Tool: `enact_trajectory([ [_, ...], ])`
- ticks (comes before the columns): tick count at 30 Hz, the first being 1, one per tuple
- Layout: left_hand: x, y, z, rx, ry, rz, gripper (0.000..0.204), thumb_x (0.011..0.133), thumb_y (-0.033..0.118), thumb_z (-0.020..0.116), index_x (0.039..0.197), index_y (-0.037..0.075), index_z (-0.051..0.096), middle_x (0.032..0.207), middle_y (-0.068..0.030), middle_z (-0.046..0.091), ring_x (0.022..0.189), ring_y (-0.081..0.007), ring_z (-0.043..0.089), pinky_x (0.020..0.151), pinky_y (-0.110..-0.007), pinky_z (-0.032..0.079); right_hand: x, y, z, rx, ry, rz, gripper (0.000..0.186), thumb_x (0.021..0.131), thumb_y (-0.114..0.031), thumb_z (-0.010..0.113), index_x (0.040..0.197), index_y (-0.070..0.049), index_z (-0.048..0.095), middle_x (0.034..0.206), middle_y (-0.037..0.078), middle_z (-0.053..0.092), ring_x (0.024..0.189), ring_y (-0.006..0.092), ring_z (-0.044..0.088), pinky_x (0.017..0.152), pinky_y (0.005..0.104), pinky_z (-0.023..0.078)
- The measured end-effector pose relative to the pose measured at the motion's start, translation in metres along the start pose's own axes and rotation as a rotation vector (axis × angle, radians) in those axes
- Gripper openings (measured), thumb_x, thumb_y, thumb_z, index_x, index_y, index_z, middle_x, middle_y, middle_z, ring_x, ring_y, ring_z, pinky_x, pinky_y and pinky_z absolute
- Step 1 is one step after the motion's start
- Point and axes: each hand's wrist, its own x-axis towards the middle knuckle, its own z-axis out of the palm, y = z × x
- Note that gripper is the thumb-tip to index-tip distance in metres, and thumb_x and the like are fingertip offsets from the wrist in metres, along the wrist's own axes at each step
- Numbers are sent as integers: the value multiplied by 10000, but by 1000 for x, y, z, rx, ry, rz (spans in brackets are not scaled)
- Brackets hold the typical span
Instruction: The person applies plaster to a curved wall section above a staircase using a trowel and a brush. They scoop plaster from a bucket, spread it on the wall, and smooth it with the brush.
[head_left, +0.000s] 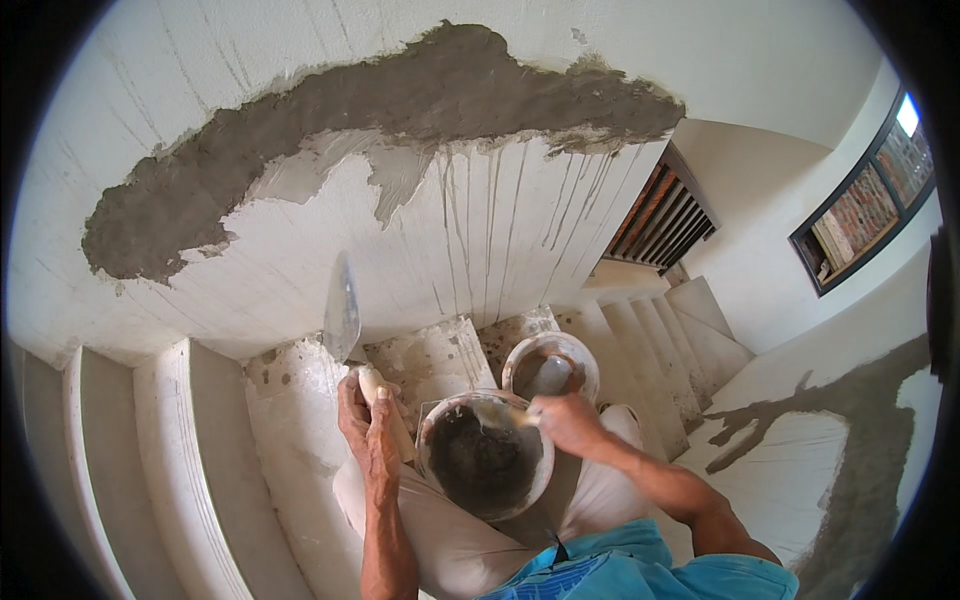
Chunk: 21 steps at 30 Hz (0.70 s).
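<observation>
My left hand grips the wooden handle of a trowel, whose metal blade points up toward the wall. Between my legs sits a white bucket with dark grey mortar inside. My right hand holds a small pale-handled tool over this bucket's top; its head is hard to make out. A second, smaller bucket behind it holds greyish contents and a rounded object.
Steps descend or rise on both sides of me. The white wall ahead carries a wide grey patch with drips below. A railed opening and framed window are at right; another patched wall curves at lower right.
</observation>
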Motion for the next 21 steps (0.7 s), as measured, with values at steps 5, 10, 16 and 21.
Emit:
enact_trajectory([
  [5, 5, -5, -5, 66, 21, 61, 435, 963, 290, 664, 1273, 25, 513, 897, -86, 616, 671, -139, 591, 522, -280, 504, 43, -25, -118, 307, 363, 73, 246, 851, -44, 597, 1075, 9, 683, 775, 107, 662, 665, 161, 636, 639, 339, 508],
  [10, 16, -39, -16, 172, -8, 154, 447, 965, 261, 667, 1292, 9, 495, 907, -101, 626, 663, -143, 587, 516, -281, 503, 105, -51, -208, 211, 627, -41, 295, 830, -48, 612, 1106, 27, 684, 716, 72, 643, 614, 114, 555, 575, 291, 459],
  [16, 24, -56, -24, 233, -33, 190, 469, 960, 269, 678, 1307, 15, 491, 904, -102, 632, 657, -143, 590, 501, -281, 506, 151, -53, -242, 175, 704, -206, 279, 844, -66, 558, 1083, 29, 666, 680, 13, 579, 517, 55, 422, 459, 236, 344],
  [21, 20, -45, -16, 194, -55, 124, 491, 951, 293, 690, 1304, 13, 495, 897, -99, 631, 656, -145, 594, 503, -280, 510, 153, -30, -265, 66, 808, -110, 277, 793, -62, 583, 1034, 31, 685, 692, 72, 646, 640, 111, 549, 610, 289, 439],
])
